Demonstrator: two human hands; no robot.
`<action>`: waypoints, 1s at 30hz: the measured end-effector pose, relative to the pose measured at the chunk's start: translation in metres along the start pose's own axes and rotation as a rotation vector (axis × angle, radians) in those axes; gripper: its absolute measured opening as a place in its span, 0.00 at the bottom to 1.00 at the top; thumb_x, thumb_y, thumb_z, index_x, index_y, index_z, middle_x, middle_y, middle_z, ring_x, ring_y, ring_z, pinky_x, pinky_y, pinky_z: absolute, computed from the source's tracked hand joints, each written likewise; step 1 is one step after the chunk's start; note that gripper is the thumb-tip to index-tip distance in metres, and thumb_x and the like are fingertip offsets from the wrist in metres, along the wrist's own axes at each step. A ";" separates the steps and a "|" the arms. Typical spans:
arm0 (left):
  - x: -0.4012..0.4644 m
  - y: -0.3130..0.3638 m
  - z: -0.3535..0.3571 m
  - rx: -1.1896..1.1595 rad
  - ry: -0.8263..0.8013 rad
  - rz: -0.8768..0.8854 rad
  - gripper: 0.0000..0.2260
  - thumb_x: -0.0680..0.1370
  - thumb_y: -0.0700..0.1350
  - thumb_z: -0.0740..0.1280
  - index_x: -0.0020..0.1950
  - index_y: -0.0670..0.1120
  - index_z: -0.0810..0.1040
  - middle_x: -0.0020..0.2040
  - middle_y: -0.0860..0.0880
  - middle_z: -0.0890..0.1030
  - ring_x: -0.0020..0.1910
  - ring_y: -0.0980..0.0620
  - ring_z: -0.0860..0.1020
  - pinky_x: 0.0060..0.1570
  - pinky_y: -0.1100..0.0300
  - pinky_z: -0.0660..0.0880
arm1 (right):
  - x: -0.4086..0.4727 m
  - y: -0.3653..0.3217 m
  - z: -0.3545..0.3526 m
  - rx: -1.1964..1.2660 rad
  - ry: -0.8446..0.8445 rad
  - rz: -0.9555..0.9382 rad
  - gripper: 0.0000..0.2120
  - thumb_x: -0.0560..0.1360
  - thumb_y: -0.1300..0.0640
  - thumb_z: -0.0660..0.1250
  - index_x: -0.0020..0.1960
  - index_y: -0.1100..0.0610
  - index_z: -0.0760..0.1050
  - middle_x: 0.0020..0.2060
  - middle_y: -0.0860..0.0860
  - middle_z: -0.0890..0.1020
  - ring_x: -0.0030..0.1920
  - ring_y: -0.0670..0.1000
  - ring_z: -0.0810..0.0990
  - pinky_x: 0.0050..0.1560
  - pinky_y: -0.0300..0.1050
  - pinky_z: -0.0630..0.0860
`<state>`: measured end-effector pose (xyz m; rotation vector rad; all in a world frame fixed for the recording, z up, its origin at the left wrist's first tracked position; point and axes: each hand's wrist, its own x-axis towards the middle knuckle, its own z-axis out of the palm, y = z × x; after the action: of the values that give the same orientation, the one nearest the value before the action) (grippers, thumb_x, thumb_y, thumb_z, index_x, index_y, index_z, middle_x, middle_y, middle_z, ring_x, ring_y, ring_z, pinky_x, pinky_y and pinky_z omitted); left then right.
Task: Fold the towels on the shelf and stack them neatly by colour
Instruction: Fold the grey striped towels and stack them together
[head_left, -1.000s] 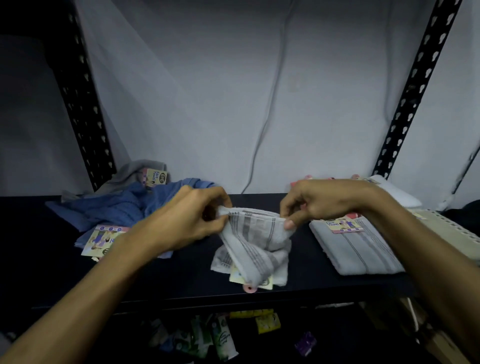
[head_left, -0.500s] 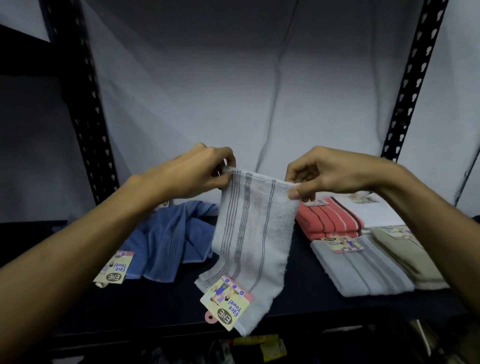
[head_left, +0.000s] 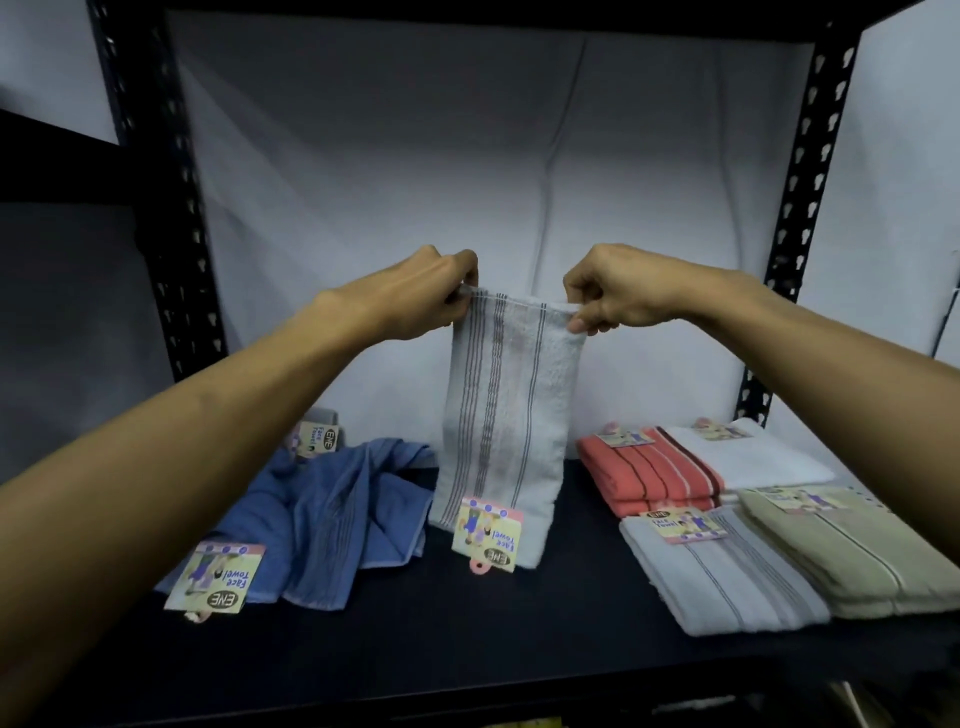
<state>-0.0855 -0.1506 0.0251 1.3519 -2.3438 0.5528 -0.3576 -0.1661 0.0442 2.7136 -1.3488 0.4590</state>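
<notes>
You have the striped grey towel (head_left: 506, 415) pinched at its two top corners, your left hand (head_left: 434, 296) at about 10 o'clock and your right hand (head_left: 610, 296) at about 2 o'clock from its middle, thumb and curled fingers closed on the hem. It hangs straight toward 6 o'clock, long axis vertical, tag (head_left: 487, 532) at the bottom just above the shelf (head_left: 467, 634). The matching folded grey towel (head_left: 722, 571) lies toward 4 o'clock, nearer your right hand, so the finished fold likely goes that way.

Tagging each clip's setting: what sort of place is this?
Probably a shop stockroom or storage area: a slotted metal shelf rack, new towels with retail tags, and folded towel stacks sorted by colour.
</notes>
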 end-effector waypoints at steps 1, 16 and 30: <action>0.005 -0.001 -0.002 0.015 0.013 -0.004 0.06 0.82 0.45 0.59 0.57 0.46 0.71 0.43 0.46 0.80 0.38 0.43 0.81 0.39 0.42 0.80 | 0.006 0.004 -0.003 -0.054 0.059 0.004 0.10 0.74 0.59 0.75 0.37 0.58 0.77 0.30 0.51 0.82 0.34 0.52 0.81 0.37 0.47 0.77; -0.125 0.048 0.126 -0.226 -0.073 0.023 0.04 0.83 0.42 0.61 0.58 0.46 0.69 0.42 0.46 0.79 0.38 0.43 0.78 0.39 0.43 0.74 | -0.113 0.002 0.157 -0.391 0.297 -0.390 0.05 0.72 0.65 0.67 0.47 0.60 0.79 0.39 0.55 0.78 0.41 0.59 0.77 0.37 0.52 0.75; -0.247 0.022 0.157 -0.307 -0.286 -0.246 0.16 0.76 0.41 0.65 0.61 0.56 0.78 0.59 0.57 0.76 0.58 0.52 0.78 0.52 0.48 0.78 | -0.163 -0.125 0.276 0.236 0.031 -0.432 0.20 0.78 0.67 0.63 0.69 0.58 0.72 0.59 0.52 0.78 0.56 0.52 0.75 0.57 0.43 0.74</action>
<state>-0.0098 -0.0408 -0.2361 1.6186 -2.3023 -0.0773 -0.2879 -0.0198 -0.2598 3.0508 -0.7014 0.6463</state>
